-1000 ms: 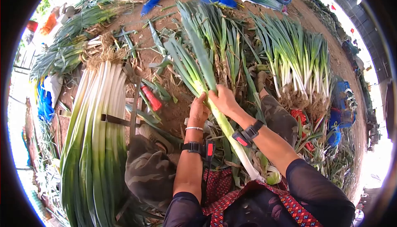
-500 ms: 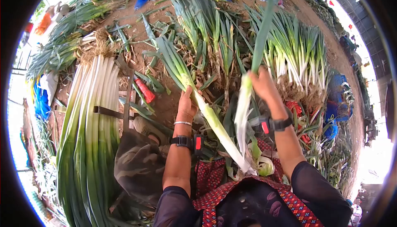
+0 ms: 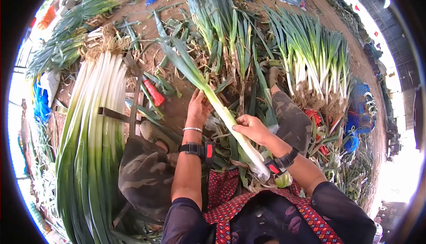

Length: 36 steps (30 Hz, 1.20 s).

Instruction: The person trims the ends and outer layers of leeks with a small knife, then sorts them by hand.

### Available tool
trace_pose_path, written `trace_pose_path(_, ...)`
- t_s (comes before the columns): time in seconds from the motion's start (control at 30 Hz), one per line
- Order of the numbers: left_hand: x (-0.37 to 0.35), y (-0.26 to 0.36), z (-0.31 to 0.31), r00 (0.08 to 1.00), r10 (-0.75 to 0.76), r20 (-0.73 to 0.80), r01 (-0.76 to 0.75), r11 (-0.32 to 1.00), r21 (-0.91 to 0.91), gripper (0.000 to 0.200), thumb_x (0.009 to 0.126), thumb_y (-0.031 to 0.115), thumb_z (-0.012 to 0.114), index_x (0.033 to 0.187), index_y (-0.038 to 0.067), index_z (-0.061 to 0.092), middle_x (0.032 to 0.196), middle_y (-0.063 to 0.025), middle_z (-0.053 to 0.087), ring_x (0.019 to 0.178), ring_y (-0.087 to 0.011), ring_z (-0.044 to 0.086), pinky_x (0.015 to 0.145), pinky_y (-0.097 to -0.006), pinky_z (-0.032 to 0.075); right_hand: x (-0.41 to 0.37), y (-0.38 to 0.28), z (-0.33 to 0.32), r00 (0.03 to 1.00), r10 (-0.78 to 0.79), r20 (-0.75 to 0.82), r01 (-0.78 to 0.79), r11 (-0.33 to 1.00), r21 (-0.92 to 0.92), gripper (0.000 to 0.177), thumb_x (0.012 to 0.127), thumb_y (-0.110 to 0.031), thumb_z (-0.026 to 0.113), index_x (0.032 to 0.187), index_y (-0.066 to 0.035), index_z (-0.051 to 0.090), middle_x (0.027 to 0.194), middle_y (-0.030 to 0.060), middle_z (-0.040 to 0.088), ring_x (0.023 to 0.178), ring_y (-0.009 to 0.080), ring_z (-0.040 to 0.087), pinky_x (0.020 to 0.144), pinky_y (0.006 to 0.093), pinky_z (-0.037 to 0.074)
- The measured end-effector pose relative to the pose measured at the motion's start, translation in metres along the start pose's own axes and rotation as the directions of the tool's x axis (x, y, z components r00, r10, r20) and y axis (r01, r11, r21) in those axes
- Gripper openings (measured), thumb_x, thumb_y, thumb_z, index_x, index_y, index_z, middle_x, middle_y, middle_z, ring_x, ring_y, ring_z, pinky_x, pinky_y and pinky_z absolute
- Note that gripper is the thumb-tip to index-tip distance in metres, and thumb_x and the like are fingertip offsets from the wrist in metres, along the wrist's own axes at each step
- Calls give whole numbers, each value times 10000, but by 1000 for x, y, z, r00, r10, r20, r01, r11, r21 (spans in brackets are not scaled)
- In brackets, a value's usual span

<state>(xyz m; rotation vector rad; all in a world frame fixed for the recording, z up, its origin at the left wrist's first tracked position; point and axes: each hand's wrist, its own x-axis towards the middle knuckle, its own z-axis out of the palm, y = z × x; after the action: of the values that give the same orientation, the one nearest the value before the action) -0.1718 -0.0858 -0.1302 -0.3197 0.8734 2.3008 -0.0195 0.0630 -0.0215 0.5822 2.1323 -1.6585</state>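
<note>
A long leek (image 3: 222, 111) slants across the middle, its green leaves pointing up and left and its white end low near my lap. My left hand (image 3: 199, 107) is around the leek's upper stalk, its fingers partly behind it. Lower down, my right hand (image 3: 252, 128) has its thumb and fingers on the right side of the white stalk. Peeled leaves (image 3: 284, 179) lie by the white end, on the red patterned apron (image 3: 224, 186).
At left a big bundle of leeks (image 3: 95, 111) rests in a metal frame (image 3: 135, 97). A red object (image 3: 153, 93) lies beside it. More leeks (image 3: 313, 57) stand at back right, with others (image 3: 217, 26) at back centre. A blue crate (image 3: 361, 106) is at far right.
The long leaf that my right hand held up and pulled away is gone from it. That hand has come down and left onto the leek's stalk. My right knee now shows.
</note>
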Motion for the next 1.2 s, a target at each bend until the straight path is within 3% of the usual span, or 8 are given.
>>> trace_pose_path(0.13,13,-7,-20,994,-109,3,108,992,-64,296,899,340,548,1088,112,557,942,-48,586,816,-229,581,748,-422,500,0,4,-6,995,-99,-28,92,977,-192,223,851,-216,615,908,-8,559,783,28,600,715,85,537,640,245,440)
trace_pose_path(0.27,-9,6,4,993,-101,-63,96,991,-89,318,872,376,575,1017,93,562,871,-34,559,790,-191,548,750,-392,494,-2,-10,-14,993,31,-110,-1,966,259,270,874,-261,574,973,-13,535,826,28,594,739,106,555,681,262,482)
trace_pose_path(0.43,-16,8,21,991,-81,109,88,995,-56,316,920,400,467,1039,114,531,927,-44,568,832,-206,559,768,-421,488,4,-11,-5,996,75,50,-68,989,-133,292,883,-293,545,907,-4,525,815,51,588,711,115,591,527,267,483)
trace_pose_path(0.67,-20,5,27,952,-85,295,142,974,-179,389,944,431,372,1054,81,500,920,-59,589,796,-229,577,743,-406,485,-4,-24,-10,987,155,43,-161,942,293,299,870,-304,584,971,-27,537,812,43,597,717,123,612,594,291,532)
trace_pose_path(0.77,-21,3,31,967,-87,238,113,989,-96,505,922,481,376,1102,31,519,920,-83,618,774,-252,599,738,-408,496,13,-9,-14,978,45,203,-89,973,213,223,843,-245,614,961,-62,566,760,-4,598,617,92,573,513,240,473)
trace_pose_path(0.97,-28,8,41,930,-58,362,156,956,-250,495,927,494,359,1108,57,505,962,-96,579,821,-253,549,755,-415,463,19,-9,-13,995,80,53,-89,978,189,123,779,-168,604,762,-48,585,665,-7,552,541,83,516,495,242,445)
trace_pose_path(1.17,-39,15,47,897,30,440,150,917,-370,333,939,456,384,1128,203,491,897,-42,518,729,-185,504,680,-377,428,2,28,-45,962,-134,-236,-29,813,-582,328,683,-282,620,806,22,613,797,222,627,719,360,623,647,416,475)
trace_pose_path(1.2,-41,20,48,903,39,428,144,911,-386,331,940,458,382,1125,204,488,879,-34,515,723,-180,500,673,-374,425,-4,43,-59,979,-22,-204,-112,775,-622,297,687,-276,615,754,13,617,711,205,620,698,346,625,621,420,470)
